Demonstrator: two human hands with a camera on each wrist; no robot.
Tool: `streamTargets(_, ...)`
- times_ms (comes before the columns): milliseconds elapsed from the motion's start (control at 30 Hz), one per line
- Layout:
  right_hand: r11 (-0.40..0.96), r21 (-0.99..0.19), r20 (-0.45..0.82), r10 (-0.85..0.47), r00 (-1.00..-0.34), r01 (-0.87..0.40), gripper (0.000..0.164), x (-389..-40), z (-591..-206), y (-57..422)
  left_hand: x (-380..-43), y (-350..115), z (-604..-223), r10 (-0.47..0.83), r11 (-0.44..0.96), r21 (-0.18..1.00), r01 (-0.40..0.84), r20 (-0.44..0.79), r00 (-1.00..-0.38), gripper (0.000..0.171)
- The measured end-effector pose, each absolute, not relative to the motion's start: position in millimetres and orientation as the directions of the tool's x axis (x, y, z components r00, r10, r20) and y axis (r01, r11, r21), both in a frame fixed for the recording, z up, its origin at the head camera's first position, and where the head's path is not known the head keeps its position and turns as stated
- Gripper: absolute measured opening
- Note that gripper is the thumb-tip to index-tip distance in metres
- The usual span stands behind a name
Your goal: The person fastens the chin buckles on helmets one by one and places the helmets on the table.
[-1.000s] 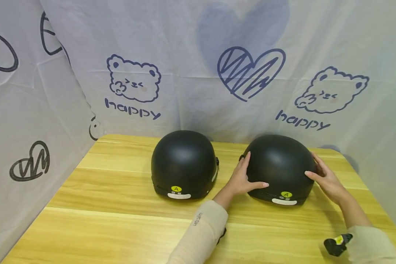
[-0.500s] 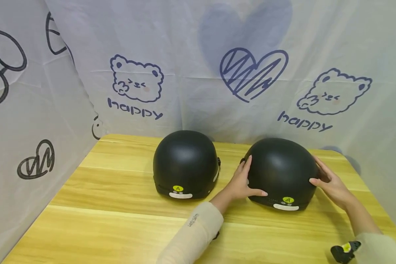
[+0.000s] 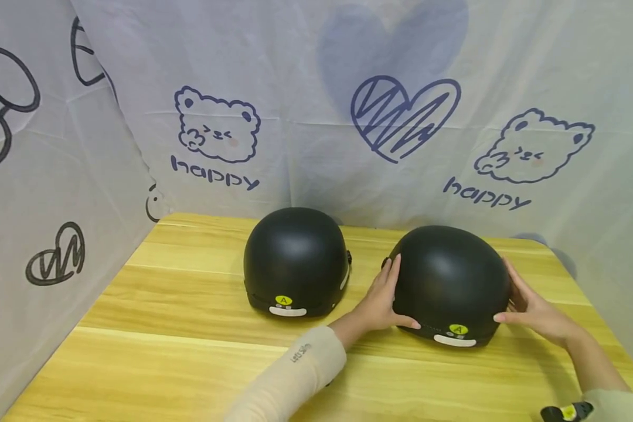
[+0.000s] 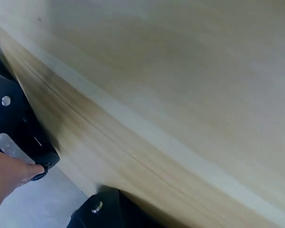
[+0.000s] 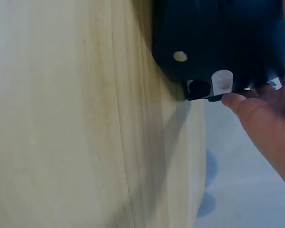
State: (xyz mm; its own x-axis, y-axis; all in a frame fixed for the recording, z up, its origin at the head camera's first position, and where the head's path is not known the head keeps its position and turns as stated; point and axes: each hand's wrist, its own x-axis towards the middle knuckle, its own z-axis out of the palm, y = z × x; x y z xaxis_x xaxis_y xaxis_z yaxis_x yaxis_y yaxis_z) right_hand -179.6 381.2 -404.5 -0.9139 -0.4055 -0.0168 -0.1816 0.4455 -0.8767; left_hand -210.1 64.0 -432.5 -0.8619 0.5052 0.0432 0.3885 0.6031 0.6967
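Observation:
Two matte black helmets sit side by side on a wooden table, backs towards me, each with a yellow "A" sticker and a white strip low down. The right helmet [image 3: 448, 275] is held between both hands. My left hand [image 3: 378, 302] lies along its left side, thumb across the lower back. On the opposite side, my right hand [image 3: 538, 313] curves round it with the thumb at the rear edge. In the right wrist view, the right hand [image 5: 268, 114] grips near the rim of the helmet [image 5: 223, 42]. The left helmet [image 3: 296, 261] stands untouched.
The wooden table [image 3: 153, 357] reaches back to a white cloth [image 3: 306, 152] printed with bears and hearts. Cloth also hangs along the left and right sides. A black wrist camera [image 3: 564, 412] sits by the right sleeve.
Both hands have brought the right helmet slightly nearer to me, down in the head view. The thumbs now lie lower on it. The left helmet stays in place.

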Motion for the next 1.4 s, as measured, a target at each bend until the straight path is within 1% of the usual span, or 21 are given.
streamTargets(100,0.428,-0.885,-0.021,-0.431,-0.902,-0.184,0.108,-175.2,-404.6,381.0,-209.0,59.7,-433.1,0.52,0.603,0.684,0.411,0.054,-0.853,0.129)
streamTargets(300,0.419,-0.872,0.043,-0.446,-0.894,-0.251,0.112,-168.6,-409.8,380.1,-205.2,52.5,-434.9,0.55,0.606,0.646,0.463,0.081,-0.832,0.126)
streamTargets(467,0.504,-0.788,0.126,-0.431,-0.894,-0.354,0.124,-162.8,-414.2,374.5,-205.5,49.1,-434.8,0.563,0.649,0.558,0.517,0.105,-0.82,0.126)
streamTargets(600,0.563,-0.71,0.193,-0.424,-0.885,-0.424,0.134,-161.1,-418.7,374.9,-212.1,47.7,-433.3,0.606,0.635,0.513,0.578,0.133,-0.784,0.128)
streamTargets(700,0.577,-0.677,0.231,-0.423,-0.876,-0.457,0.138,-161.8,-424.9,378.3,-216.7,46.8,-431.9,0.631,0.615,0.518,0.594,0.128,-0.765,0.131)
streamTargets(867,0.557,-0.681,0.252,-0.432,-0.866,-0.476,0.136,-162.2,-430.8,379.6,-219.8,44.5,-433.2,0.654,0.591,0.549,0.591,0.104,-0.749,0.134)
streamTargets(1000,0.532,-0.689,0.273,-0.439,-0.856,-0.492,0.135,-164.3,-431.3,376.0,-220.5,42.8,-436.6,0.661,0.571,0.548,0.612,0.135,-0.738,0.135)
streamTargets(1100,0.541,-0.692,0.267,-0.423,-0.866,-0.477,0.134,-167.2,-433.3,371.0,-220.8,39.0,-439.4,0.644,0.565,0.563,0.603,0.155,-0.749,0.135)
streamTargets(1233,0.565,-0.695,0.247,-0.393,-0.886,-0.445,0.131,-169.1,-433.6,365.2,-222.9,34.5,-440.7,0.62,0.547,0.615,0.568,0.159,-0.768,0.136)
streamTargets(1400,0.567,-0.695,0.268,-0.365,-0.891,-0.442,0.127,-164.0,-423.0,369.1,-224.1,38.7,-437.1,0.634,0.505,0.649,0.569,0.167,-0.755,0.135)
